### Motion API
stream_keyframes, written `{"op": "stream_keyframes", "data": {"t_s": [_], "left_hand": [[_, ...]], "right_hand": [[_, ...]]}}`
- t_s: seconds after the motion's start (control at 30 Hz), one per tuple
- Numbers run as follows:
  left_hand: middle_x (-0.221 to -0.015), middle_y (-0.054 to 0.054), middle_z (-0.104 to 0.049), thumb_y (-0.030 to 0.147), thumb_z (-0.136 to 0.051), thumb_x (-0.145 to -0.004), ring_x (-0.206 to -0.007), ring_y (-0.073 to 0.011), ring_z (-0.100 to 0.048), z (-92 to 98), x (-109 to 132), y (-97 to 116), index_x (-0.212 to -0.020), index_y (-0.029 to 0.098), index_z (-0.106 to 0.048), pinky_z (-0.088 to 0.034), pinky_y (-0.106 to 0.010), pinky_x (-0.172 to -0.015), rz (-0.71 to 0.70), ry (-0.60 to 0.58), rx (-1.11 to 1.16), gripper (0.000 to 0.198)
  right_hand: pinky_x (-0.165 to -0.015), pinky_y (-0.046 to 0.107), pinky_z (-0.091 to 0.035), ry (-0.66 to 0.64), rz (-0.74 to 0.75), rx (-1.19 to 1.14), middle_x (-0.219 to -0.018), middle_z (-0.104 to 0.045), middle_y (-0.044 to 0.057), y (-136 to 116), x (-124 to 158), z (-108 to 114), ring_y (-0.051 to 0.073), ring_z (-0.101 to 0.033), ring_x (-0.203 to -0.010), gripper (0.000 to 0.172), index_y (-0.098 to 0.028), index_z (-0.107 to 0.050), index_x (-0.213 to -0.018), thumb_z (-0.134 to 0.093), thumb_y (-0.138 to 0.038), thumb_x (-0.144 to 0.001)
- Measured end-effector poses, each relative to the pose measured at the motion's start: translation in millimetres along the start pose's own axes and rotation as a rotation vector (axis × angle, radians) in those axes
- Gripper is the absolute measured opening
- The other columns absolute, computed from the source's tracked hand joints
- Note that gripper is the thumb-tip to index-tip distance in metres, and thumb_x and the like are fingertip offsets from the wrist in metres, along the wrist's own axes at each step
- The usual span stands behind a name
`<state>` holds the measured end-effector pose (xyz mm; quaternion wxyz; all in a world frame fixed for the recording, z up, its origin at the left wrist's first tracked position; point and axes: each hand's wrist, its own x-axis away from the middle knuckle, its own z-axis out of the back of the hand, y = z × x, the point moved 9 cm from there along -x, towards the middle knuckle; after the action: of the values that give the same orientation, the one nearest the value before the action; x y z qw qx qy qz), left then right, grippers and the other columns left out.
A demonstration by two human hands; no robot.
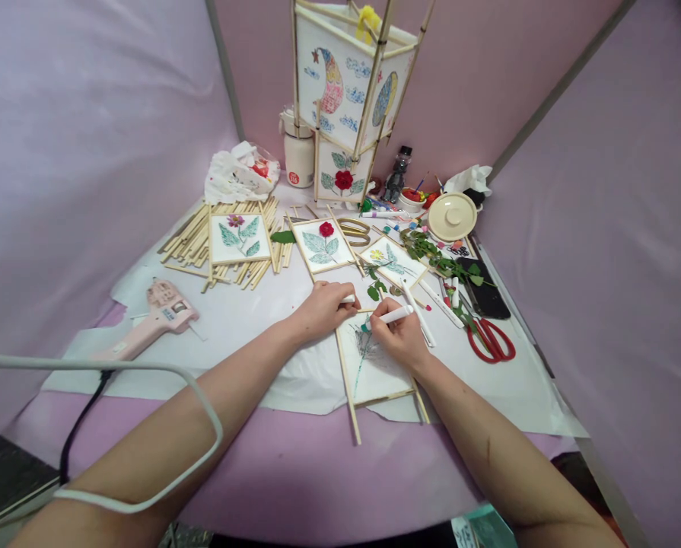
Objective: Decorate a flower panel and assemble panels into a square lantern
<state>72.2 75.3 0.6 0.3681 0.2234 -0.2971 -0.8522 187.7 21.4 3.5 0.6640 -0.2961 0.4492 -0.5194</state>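
Note:
My right hand (400, 333) is closed round a white marker pen (390, 316), its tip resting on a paper panel (370, 364) framed with wooden sticks. A green leaf is drawn on that panel under the pen tip. My left hand (322, 307) rests on the panel's top left corner, fingers curled over a small white object, perhaps a pen cap. Three finished flower panels lie beyond: one at the left (240, 238), one in the middle (323, 245), one at the right (390, 261).
A pink glue gun (157, 316) lies at the left with its black cord. Loose wooden sticks (192, 236) are piled behind. Red scissors (491, 339), a black phone (482, 288), green sprigs (437, 259), a cream lid (453, 216) and a paper lantern (351, 91) stand to the right and back.

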Motion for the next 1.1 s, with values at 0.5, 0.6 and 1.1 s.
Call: {"op": "stream_keyframes", "data": {"t_s": [0.5, 0.6, 1.1], "left_hand": [[-0.076, 0.002, -0.066, 0.022, -0.057, -0.081, -0.079, -0.0183, -0.060, -1.5, -1.4, -1.4, -0.085, 0.022, -0.064, -0.032, -0.040, -0.095, 0.000, -0.003, -0.008, 0.008], [-0.076, 0.002, -0.066, 0.022, -0.057, -0.082, -0.079, -0.0181, -0.060, -1.6, -1.1, -1.2, -0.085, 0.022, -0.064, -0.032, -0.040, -0.095, -0.001, -0.004, -0.004, 0.008], [-0.074, 0.003, -0.066, 0.022, -0.057, -0.082, -0.078, -0.0177, -0.060, -1.9, -1.0, -0.9, -0.085, 0.021, -0.064, -0.032, -0.040, -0.096, 0.005, -0.002, 0.002, 0.008]], "right_hand": [[-0.050, 0.027, -0.031, -0.008, 0.034, 0.031, -0.055, -0.046, -0.004, -3.4, 2.1, 0.1, 0.013, -0.040, -0.051, 0.012, -0.022, -0.049, -0.066, -0.054, -0.023, -0.077], [-0.052, 0.027, -0.033, 0.026, 0.056, 0.039, -0.056, -0.047, -0.003, -5.2, 2.9, 3.9, 0.014, -0.043, -0.055, 0.013, -0.022, -0.049, -0.065, -0.054, -0.024, -0.077], [-0.049, 0.026, -0.029, -0.032, 0.078, 0.028, -0.052, -0.042, -0.005, -9.0, 3.1, -1.3, 0.011, -0.037, -0.049, 0.012, -0.021, -0.048, -0.065, -0.053, -0.021, -0.076]]}}
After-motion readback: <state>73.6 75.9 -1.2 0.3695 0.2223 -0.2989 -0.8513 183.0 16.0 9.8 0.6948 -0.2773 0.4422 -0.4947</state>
